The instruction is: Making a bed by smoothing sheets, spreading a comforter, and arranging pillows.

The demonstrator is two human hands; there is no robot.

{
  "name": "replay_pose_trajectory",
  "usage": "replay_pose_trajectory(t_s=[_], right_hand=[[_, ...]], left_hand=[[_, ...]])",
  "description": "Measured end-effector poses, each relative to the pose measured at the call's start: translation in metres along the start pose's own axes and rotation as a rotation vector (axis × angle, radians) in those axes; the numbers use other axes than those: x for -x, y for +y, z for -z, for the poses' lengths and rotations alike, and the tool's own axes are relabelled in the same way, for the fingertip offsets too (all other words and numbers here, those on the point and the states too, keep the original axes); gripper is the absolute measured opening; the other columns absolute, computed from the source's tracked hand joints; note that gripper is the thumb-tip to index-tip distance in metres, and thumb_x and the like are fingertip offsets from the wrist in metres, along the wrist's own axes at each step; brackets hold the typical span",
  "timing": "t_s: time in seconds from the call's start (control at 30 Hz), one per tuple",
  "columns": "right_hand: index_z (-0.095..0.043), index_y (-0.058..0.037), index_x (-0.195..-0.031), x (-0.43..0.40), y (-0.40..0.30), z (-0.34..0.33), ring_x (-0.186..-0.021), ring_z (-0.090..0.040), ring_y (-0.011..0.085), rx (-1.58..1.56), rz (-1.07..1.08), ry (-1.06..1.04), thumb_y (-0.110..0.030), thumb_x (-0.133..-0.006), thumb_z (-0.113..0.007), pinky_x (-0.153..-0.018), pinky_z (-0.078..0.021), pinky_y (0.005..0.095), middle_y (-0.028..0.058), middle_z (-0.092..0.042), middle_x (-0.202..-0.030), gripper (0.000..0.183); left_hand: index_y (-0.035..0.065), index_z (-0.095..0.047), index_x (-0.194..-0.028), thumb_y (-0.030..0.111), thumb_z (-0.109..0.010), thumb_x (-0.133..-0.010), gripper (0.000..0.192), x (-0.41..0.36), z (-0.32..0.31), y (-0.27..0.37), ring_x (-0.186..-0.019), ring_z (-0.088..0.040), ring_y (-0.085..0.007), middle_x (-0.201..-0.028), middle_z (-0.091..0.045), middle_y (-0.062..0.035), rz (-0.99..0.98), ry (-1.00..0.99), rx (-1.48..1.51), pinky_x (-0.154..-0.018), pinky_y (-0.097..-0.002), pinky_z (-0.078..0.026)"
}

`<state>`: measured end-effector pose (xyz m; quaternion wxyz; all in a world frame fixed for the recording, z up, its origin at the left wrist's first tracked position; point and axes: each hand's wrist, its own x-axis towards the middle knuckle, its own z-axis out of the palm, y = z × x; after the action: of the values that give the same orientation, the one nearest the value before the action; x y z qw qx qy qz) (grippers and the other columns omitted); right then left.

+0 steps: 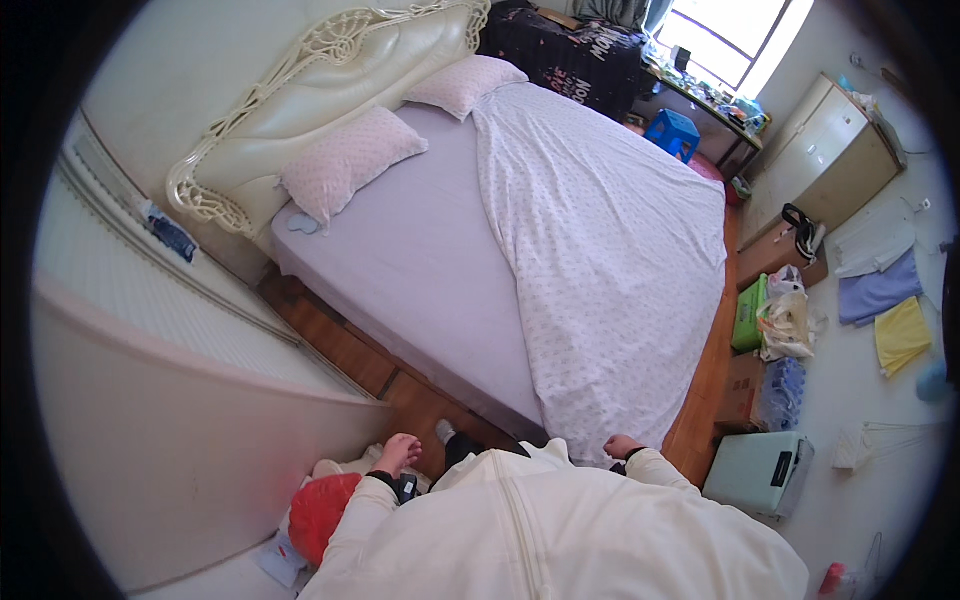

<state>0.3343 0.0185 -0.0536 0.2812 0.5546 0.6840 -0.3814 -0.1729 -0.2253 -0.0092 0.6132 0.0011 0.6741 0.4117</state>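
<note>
My left hand [403, 452] hangs at my side with loosely bent fingers and nothing visible in it, close to a red plastic bag [322, 514]. My right hand [621, 446], fingers curled, appears over the near edge of a white patterned cover [607, 270]. Whether it touches the cloth cannot be told. The cover lies wrinkled across the right half of a bed and hangs over its side. A lilac fitted sheet [405, 247] is bare on the left half. Two pink pillows, a nearer one [352, 161] and a farther one [466, 84], rest by the cream headboard [322, 97].
A wood-coloured floor strip [360, 341] runs between bed and pale partition [202, 420]. Along the right wall stand a mint-green case [750, 469], a cardboard box [739, 390], a green crate [750, 315] and a cabinet [817, 154]. A blue stool [673, 133] stands near a cluttered desk [705, 97].
</note>
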Motion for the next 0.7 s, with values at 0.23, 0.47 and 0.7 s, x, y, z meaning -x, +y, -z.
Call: replay_pose_trajectory(t_s=[0.23, 0.47, 0.7], right_hand=[[-0.063, -0.0056, -0.093, -0.006, -0.116, -0.003, -0.082, -0.061, 0.0279, -0.242, 0.201, 0.038, -0.026, -0.076, -0.054, -0.075, -0.0467, 0.0377, 0.0141, -0.065, -0.088, 0.029], [-0.062, -0.0065, -0.096, -0.028, -0.223, 0.02, -0.085, -0.06, 0.0289, -0.263, 0.364, 0.027, -0.024, -0.078, -0.053, -0.076, -0.0465, 0.037, 0.0141, -0.064, -0.09, 0.026], [-0.064, -0.0074, -0.092, -0.125, -0.213, 0.0, -0.087, -0.06, 0.0319, -0.162, 0.187, 0.005, -0.021, -0.073, -0.054, -0.077, -0.0466, 0.0385, 0.0154, -0.064, -0.088, 0.025]], left_hand=[[0.0121, -0.051, -0.091, 0.019, -0.051, -0.086, 0.008, -0.038, 0.035, 0.074, -0.074, -0.056, -0.0132, -0.082, -0.057, -0.0012, -0.019, -0.006, 0.07, -0.065, -0.0293, -0.047], [0.0124, -0.051, -0.09, 0.02, -0.051, -0.086, 0.008, -0.06, 0.041, 0.103, -0.076, -0.056, -0.0138, -0.084, -0.057, -0.0016, 0.077, -0.007, 0.116, -0.068, -0.0301, -0.046], [0.0124, -0.052, -0.087, 0.019, -0.049, -0.088, 0.007, -0.06, 0.045, 0.086, -0.073, -0.057, -0.0147, -0.078, -0.058, -0.0019, 0.153, -0.056, 0.248, -0.063, -0.0295, -0.046]])
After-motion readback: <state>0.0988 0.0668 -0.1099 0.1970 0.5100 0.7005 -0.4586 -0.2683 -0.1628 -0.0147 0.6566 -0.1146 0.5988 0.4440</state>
